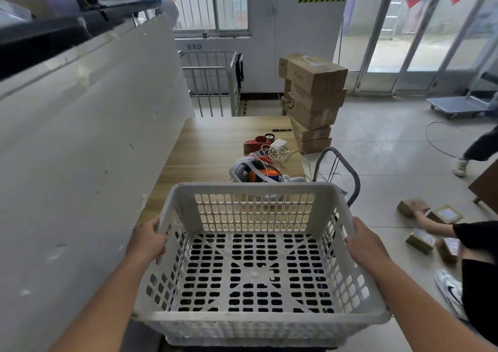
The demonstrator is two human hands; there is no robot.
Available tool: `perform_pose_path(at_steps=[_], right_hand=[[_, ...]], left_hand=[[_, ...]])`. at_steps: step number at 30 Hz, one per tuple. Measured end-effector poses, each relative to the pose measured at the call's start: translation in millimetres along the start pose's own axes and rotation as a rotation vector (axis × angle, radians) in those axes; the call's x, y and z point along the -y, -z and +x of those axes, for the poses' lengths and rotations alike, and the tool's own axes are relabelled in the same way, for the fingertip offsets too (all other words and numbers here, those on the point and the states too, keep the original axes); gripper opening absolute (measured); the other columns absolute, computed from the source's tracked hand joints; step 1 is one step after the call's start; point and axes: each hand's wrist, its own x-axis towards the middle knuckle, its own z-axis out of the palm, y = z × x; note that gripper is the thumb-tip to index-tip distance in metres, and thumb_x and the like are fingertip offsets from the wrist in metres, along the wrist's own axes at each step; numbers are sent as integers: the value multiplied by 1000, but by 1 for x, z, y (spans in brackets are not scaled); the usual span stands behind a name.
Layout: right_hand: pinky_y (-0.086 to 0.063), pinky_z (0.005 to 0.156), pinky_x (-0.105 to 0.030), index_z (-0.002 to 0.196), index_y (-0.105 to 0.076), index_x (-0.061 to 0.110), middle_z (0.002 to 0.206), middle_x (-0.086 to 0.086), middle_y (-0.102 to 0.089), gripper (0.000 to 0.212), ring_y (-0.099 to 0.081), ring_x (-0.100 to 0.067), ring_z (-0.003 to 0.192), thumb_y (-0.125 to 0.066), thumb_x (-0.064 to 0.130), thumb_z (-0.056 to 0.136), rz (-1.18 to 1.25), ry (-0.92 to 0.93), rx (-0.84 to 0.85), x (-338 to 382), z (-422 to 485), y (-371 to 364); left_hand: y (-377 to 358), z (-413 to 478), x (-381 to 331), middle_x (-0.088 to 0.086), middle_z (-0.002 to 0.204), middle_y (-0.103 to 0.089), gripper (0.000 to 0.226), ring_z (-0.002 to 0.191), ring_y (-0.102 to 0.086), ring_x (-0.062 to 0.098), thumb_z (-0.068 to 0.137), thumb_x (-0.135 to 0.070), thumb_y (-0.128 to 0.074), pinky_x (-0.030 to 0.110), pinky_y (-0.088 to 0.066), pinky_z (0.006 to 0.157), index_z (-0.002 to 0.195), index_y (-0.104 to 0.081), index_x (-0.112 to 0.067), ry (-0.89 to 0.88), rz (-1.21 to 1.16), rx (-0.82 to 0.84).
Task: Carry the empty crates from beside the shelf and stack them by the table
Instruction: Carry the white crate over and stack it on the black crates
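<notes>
Crate: I see a white perforated plastic crate [256, 265], empty, held level in front of me, its far wall over the near edge of the bench [210, 146].
Left grip: left hand [147, 239] closed over the crate's left rim, fingers curled round the edge.
Right grip: right hand [367, 244] closed over the right rim in the same way.
Below crate: a second rim shows just under the near edge; I cannot tell what it belongs to.
Bench top: wooden, carrying a white headset [252, 172], a red tape dispenser [257, 143], a charger with tangled white cable [277, 149], and a pen [281, 130].
Left side: large white panel [80, 149] alongside the bench.
Beyond bench: stacked cardboard boxes [312, 95], metal cage trolley [215, 82].
Right floor: another person's arm [433, 226] among small parcels [420, 239].
</notes>
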Motion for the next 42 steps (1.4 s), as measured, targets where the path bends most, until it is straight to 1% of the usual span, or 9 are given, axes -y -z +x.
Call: perform_pose_path(at_steps=[3, 7, 11, 16, 21, 27, 31, 34, 42], right_hand=[[-42, 59, -33, 117, -44, 27, 99, -9, -60, 29, -57, -26, 80, -43, 14, 90, -13, 1, -3, -6, 1, 7], [-40, 55, -32, 109, -46, 26, 89, -8, -60, 22, -57, -25, 73, -46, 16, 90, 26, 9, -18, -11, 0, 6], [-37, 53, -30, 115, -47, 23, 84, -4, -57, 26, -56, -24, 73, -45, 15, 90, 34, 4, -26, -12, 1, 3], [-44, 67, -37, 133, -37, 23, 109, -16, -60, 42, -57, -33, 88, -41, 17, 92, -12, -9, 16, -15, 3, 2], [-40, 78, -41, 154, -8, 24, 141, -18, -44, 71, -51, -37, 114, -43, 23, 92, -159, 13, 36, -13, 1, 5], [-32, 109, -47, 152, -23, 21, 158, -7, -25, 73, -26, -28, 143, -58, 42, 91, -195, 304, -126, -20, -6, 8], [-25, 115, -46, 155, -9, 25, 163, -1, -7, 90, -9, -23, 148, -56, 58, 87, -223, 340, -86, -26, -11, 1], [-25, 115, -44, 155, 0, 29, 164, 4, -1, 96, -8, -21, 149, -52, 66, 84, -265, 357, -81, -24, -11, 2], [-25, 115, -39, 156, -8, 26, 162, 4, -15, 93, -15, -19, 147, -52, 66, 84, -263, 367, -101, -20, -12, 6]], left_hand=[[-8, -3, 2, 13, 82, -72, 62, 59, -67, 27, 91, 5, -58, 29, -47, 45, 149, -51, -16, 14, -26, 4], [-14, -7, -2, 13, 91, -71, 62, 68, -70, 32, 91, 5, -59, 34, -53, 55, 150, -50, -14, -3, -39, -8], [-13, -8, -3, 12, 91, -71, 62, 67, -71, 32, 91, 4, -62, 34, -52, 55, 149, -50, -13, -21, -4, -23], [-13, -5, -1, 11, 98, -71, 63, 71, -72, 29, 92, -5, -64, 38, -55, 65, 152, -45, -15, -28, 76, 3], [-13, -14, -3, 17, 146, -52, 73, 120, -57, 40, 93, -21, -63, 44, -49, 85, 159, -32, -19, -183, 401, -44], [-12, -29, -2, 15, 151, -49, 75, 137, -45, 37, 86, -32, -77, 53, -39, 109, 152, -46, -12, -426, 393, -114], [-14, -35, 13, 7, 162, -36, 82, 148, -32, 28, 88, -47, -72, 50, -33, 115, 157, -36, -20, -443, 362, -28], [-14, -33, 15, 3, 164, -34, 85, 150, -30, 24, 88, -51, -69, 50, -32, 117, 159, -32, -24, -461, 328, -30], [-11, -33, 12, 1, 160, -40, 85, 146, -37, 25, 85, -52, -73, 52, -37, 111, 157, -36, -27, -417, 266, -20]])
